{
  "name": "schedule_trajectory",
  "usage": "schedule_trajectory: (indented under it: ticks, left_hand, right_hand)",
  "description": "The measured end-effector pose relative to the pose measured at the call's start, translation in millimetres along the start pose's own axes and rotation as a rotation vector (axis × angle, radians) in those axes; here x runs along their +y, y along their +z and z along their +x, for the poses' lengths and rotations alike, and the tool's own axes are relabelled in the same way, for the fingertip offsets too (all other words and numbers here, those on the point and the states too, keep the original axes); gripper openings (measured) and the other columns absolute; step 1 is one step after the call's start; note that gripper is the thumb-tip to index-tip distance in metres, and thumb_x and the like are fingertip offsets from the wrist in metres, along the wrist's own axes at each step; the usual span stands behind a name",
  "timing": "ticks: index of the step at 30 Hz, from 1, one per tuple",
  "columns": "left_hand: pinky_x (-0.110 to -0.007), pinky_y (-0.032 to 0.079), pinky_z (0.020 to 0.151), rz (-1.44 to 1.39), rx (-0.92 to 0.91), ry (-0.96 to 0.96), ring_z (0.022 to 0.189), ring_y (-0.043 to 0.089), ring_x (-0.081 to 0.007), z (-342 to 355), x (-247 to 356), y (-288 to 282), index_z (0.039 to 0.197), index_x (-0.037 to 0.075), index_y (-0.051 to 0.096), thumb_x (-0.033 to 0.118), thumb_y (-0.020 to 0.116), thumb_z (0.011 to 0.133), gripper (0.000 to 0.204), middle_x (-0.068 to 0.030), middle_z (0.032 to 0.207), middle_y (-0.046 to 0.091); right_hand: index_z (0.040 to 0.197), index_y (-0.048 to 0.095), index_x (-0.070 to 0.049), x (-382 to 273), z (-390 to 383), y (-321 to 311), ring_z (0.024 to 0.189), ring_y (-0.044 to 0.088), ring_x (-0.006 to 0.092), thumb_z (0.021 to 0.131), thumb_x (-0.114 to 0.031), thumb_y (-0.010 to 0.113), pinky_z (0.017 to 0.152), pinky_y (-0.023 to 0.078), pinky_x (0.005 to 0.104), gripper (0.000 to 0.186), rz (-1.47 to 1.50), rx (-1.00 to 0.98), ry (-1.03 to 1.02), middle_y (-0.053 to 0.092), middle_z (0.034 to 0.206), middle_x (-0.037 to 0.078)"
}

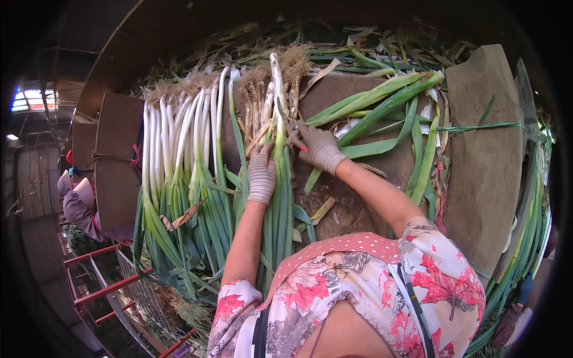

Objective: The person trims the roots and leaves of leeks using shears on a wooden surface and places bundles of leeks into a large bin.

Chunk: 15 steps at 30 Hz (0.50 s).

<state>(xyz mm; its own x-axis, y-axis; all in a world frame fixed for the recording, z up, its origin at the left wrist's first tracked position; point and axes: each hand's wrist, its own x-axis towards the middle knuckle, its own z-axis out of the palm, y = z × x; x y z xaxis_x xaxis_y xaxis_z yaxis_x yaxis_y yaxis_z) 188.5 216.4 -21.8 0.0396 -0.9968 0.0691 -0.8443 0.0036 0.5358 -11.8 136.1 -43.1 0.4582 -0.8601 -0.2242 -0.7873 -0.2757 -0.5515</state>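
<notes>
A long green onion (pixel 277 89), white at its root end with green leaves, lies in front of me with its roots away from me. My left hand (pixel 261 173), in a striped knitted glove, is closed round its leafy part. My right hand (pixel 322 148), gloved too, is closed beside the same stalk. A small greyish piece with a red-orange spot shows at its fingers; I cannot make out what it is. Left of my hands lies a row of pale, peeled green onions (pixel 179 131). Several unpeeled, brownish onions (pixel 255 101) lie just beyond my left hand.
Stripped green leaves (pixel 382 101) lie heaped on the right of the brown work surface (pixel 340 206). More leaf scraps line the far edge. A wooden board (pixel 483 161) with green twine stands at the right. A red metal frame (pixel 107 290) and another person (pixel 83 206) are at the left.
</notes>
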Motion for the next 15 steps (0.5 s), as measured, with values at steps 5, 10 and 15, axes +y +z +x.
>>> schedule_trajectory:
  ticks: [5, 10, 15]
  left_hand:
    - [-0.049, 0.040, 0.108, 0.246, -0.049, -0.091, 0.127, 0.049, -0.0433, 3, 12, 8, 0.130, 0.003, 0.057, 0.039, 0.076, 0.079, 0.064, -0.0260, 0.137, 0.051]
    - [-0.048, 0.045, 0.102, 0.316, -0.134, -0.184, 0.120, 0.053, -0.0443, 20, 24, 10, 0.114, 0.002, 0.061, 0.035, 0.082, 0.072, 0.058, -0.0269, 0.134, 0.051]
    - [-0.042, 0.048, 0.102, -0.185, -0.279, -0.479, 0.112, 0.061, -0.0351, 51, -11, -11, 0.141, 0.007, 0.053, 0.030, 0.082, 0.072, 0.078, -0.0203, 0.134, 0.055]
  right_hand:
    - [0.132, 0.045, -0.004, 11, 104, -38, 0.099, 0.067, 0.0394, 0.077, -0.025, 0.069, 0.081, 0.055, 0.0476, 0.064, 0.024, 0.110, 0.096, 0.068, 0.106, 0.022]
    - [0.133, 0.045, -0.004, 21, 111, -56, 0.099, 0.067, 0.0387, 0.076, -0.028, 0.069, 0.080, 0.055, 0.0465, 0.067, 0.029, 0.070, 0.107, 0.069, 0.106, 0.020]
    - [0.159, 0.018, -0.010, 11, -26, -16, 0.118, 0.063, 0.0327, 0.076, -0.037, 0.071, 0.102, 0.049, 0.0407, 0.102, 0.030, -0.045, -0.045, 0.058, 0.135, 0.023]
